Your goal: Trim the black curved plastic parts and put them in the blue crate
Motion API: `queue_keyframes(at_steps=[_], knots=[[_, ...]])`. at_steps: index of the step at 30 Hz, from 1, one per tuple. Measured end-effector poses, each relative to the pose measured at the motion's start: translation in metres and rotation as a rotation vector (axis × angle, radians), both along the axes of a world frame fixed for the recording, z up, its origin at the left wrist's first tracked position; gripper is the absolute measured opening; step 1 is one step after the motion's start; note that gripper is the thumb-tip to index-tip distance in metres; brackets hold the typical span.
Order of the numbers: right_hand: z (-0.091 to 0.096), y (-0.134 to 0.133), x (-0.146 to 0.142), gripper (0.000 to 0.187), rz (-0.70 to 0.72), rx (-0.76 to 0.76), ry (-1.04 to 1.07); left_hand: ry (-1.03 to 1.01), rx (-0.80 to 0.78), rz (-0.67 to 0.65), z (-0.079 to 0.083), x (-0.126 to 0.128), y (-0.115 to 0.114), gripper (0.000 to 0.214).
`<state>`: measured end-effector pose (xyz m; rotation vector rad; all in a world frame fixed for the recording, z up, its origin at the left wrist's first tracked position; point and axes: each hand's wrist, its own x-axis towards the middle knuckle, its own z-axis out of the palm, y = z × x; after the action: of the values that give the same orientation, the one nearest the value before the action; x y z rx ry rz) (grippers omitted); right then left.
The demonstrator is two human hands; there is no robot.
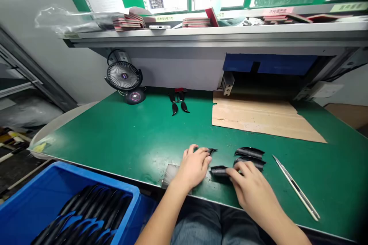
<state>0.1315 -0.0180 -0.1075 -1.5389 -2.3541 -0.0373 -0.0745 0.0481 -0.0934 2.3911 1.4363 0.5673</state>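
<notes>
My left hand (193, 166) rests low over the green table with its fingers curled down. A small black pointed piece (212, 150) sticks out from under its fingertips; the rest is hidden. Thumb and fingers of my right hand (254, 185) pinch the right end of a black curved plastic piece (218, 171). Beyond that hand lie two similar pieces, the farther black piece (249, 152) and the nearer black piece (254, 162), which the hand partly covers. Next to my left wrist, a clear flat block (169, 174) sits at the table's front edge.
A slim silver pointed tool (296, 188) lies at the right. Farther back are a cardboard sheet (258, 116), black parts with a red piece (179, 101) and a small fan (124, 75). A blue bin (135, 191) with several black curved parts stands front left. A shelf (201, 38) overhangs the back.
</notes>
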Motion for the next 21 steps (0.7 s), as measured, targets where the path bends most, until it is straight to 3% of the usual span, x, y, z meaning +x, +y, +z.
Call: queue_keyframes(at_steps=[6, 9, 12, 15, 18, 21], knots=[[-0.014, 0.001, -0.006, 0.043, 0.016, 0.009, 0.067, 0.042, -0.036, -0.157, 0.011, 0.015, -0.013, 0.027], [-0.014, -0.003, 0.014, 0.044, -0.021, 0.032, 0.088, 0.048, 0.018, -0.120, 0.017, 0.019, -0.018, 0.025], [-0.007, 0.004, 0.053, 0.036, -0.135, 0.071, 0.101, 0.066, 0.085, -0.001, 0.024, 0.024, -0.024, 0.029], [-0.001, 0.027, 0.087, 0.027, -0.230, 0.093, 0.073, 0.194, 0.050, 0.045, 0.030, 0.033, -0.029, 0.030], [0.005, 0.051, 0.097, 0.015, -0.203, 0.060, 0.023, 0.343, -0.010, 0.049, 0.030, 0.046, -0.029, 0.031], [0.016, 0.059, 0.095, 0.007, -0.177, 0.033, 0.013, 0.438, -0.051, 0.066, 0.024, 0.055, -0.025, 0.031]])
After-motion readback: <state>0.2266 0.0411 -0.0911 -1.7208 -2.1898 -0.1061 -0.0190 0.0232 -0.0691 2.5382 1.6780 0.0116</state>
